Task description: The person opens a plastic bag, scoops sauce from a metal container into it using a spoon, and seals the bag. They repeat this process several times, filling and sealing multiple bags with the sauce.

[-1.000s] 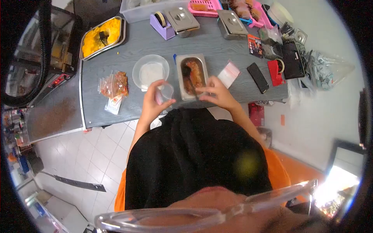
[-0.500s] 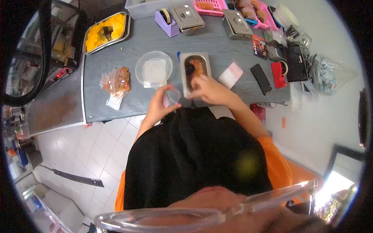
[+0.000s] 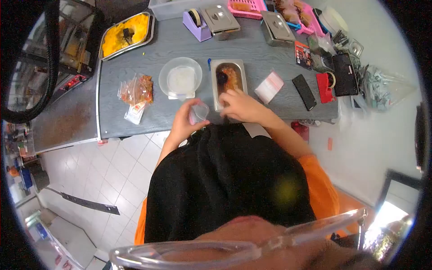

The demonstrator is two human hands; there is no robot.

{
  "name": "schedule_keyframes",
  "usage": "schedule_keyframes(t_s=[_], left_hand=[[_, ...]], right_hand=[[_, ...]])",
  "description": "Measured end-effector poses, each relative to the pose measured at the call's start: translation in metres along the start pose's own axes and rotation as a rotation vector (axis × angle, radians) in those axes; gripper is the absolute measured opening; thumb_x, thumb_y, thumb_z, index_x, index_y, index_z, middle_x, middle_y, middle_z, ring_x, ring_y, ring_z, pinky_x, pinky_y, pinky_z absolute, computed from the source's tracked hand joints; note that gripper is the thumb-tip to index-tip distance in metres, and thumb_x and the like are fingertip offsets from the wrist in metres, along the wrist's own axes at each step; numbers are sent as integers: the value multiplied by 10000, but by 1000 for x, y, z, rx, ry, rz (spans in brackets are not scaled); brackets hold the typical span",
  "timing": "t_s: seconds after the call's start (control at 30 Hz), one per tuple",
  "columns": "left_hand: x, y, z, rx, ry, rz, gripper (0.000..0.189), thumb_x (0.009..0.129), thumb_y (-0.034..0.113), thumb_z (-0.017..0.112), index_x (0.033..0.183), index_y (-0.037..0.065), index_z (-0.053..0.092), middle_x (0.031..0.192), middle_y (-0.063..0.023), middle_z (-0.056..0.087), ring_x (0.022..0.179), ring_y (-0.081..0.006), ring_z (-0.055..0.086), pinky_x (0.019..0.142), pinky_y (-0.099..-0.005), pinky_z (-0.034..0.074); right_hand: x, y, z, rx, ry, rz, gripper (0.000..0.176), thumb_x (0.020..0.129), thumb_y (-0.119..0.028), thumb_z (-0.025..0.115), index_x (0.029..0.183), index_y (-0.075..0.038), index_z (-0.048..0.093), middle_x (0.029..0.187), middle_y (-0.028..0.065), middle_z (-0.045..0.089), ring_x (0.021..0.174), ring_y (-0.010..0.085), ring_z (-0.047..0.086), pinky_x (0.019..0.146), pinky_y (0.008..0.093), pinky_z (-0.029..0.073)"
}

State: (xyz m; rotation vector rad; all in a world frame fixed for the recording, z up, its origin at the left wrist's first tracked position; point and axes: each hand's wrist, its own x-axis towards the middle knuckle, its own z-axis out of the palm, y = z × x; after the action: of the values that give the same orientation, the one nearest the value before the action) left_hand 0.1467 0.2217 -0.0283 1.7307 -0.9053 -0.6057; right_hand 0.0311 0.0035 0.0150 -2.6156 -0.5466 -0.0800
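Observation:
My left hand (image 3: 185, 122) is closed on a small clear plastic bag (image 3: 200, 112), whose mouth stands open between thumb and fingers. My right hand (image 3: 240, 107), fingers curled, is over the near end of a steel food pan (image 3: 243, 72). What its fingertips hold, if anything, is hidden. In the pan lies a reddish-orange, saucy food (image 3: 232, 80) with a dark round object (image 3: 222, 77) beside it. A round translucent plastic tub (image 3: 181, 63) stands just beyond my left hand, with flat whitish material inside.
Filled bags of reddish food (image 3: 138, 90) lie at left. A tray of yellow food (image 3: 127, 37) is at back left, near a purple tape dispenser (image 3: 196, 28) and lidded steel pans (image 3: 219, 20). On the right are a packet of bags (image 3: 270, 87), a phone (image 3: 304, 92) and a red tape dispenser (image 3: 323, 87).
My right hand has shifted slightly toward me at the pan's near end, showing more of the food. My left hand still holds the bag in nearly the same place.

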Motion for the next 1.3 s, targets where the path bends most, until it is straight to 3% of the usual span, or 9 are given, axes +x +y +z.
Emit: schedule_keyframes(t_s=[0.13, 0.2, 0.23, 0.33, 0.43, 0.53, 1.03, 1.17, 1.3], left_hand=[[-1, 4, -1, 38, -2, -1, 659, 606, 182, 818, 1159, 27, 497, 1139, -130, 565, 1089, -253, 526, 919, -335, 396], [-2, 2, 1, 41, 12, 19, 655, 609, 189, 815, 1160, 28, 499, 1143, -128, 563, 1093, -257, 524, 924, -338, 392], [-2, 1, 1, 41, 11, 19, 655, 609, 189, 815, 1160, 28, 499, 1143, -128, 563, 1093, -257, 524, 924, -338, 392], [-2, 0, 2, 16, 10, 0, 655, 612, 191, 812, 1164, 31, 498, 1142, -125, 564, 1092, -256, 525, 924, -340, 392], [-4, 0, 2, 11, 21, -30, 652, 614, 186, 811, 1165, 33, 498, 1140, -123, 565, 1086, -255, 527, 924, -339, 393], [-4, -1, 2, 24, 33, -18, 649, 615, 180, 809, 1165, 33, 498, 1137, -121, 565, 1079, -254, 529, 920, -337, 395], [-2, -6, 3, 5, -2, -29, 658, 620, 200, 811, 1172, 23, 499, 1143, -141, 567, 1094, -264, 526, 928, -345, 393], [-3, -2, 2, 48, -4, -51, 672, 620, 210, 813, 1181, 19, 496, 1152, -148, 563, 1099, -270, 524, 928, -351, 395], [-5, -2, 0, 38, -2, -73, 675, 625, 211, 812, 1186, 15, 491, 1156, -151, 560, 1097, -271, 525, 926, -350, 398]], right_hand=[[6, 19, 2, 89, 220, -10, 178, 699, -93, 650, 876, -97, 631, 918, 55, 548, 888, 265, 529, 796, 371, 437], [9, 37, 13, 250, 650, 147, 128, 756, -90, 639, 876, -56, 611, 890, 79, 597, 862, 283, 569, 784, 381, 455], [10, 46, 18, 250, 651, 147, 128, 756, -90, 639, 876, -56, 611, 890, 79, 597, 862, 283, 569, 784, 381, 455], [14, 69, 32, 657, 949, 627, 153, 849, -152, 588, 873, -1, 585, 834, 139, 622, 751, 270, 615, 686, 335, 481], [6, 64, 24, 160, 929, 629, 150, 845, -141, 591, 881, 4, 591, 851, 145, 625, 741, 263, 618, 659, 320, 478], [-11, 44, 12, 296, 744, 644, 141, 845, -121, 585, 891, 12, 601, 867, 151, 628, 768, 278, 619, 675, 321, 476], [-38, 0, 2, 499, 665, 533, 143, 885, -109, 544, 923, 20, 591, 811, 128, 652, 690, 209, 655, 610, 294, 495], [-33, 3, -5, 179, 660, 457, 161, 894, -125, 532, 911, 24, 592, 810, 129, 656, 671, 214, 655, 608, 308, 496], [-22, -10, 5, 500, 814, 683, 139, 878, -110, 542, 893, 16, 599, 825, 143, 648, 721, 259, 649, 628, 319, 492]])
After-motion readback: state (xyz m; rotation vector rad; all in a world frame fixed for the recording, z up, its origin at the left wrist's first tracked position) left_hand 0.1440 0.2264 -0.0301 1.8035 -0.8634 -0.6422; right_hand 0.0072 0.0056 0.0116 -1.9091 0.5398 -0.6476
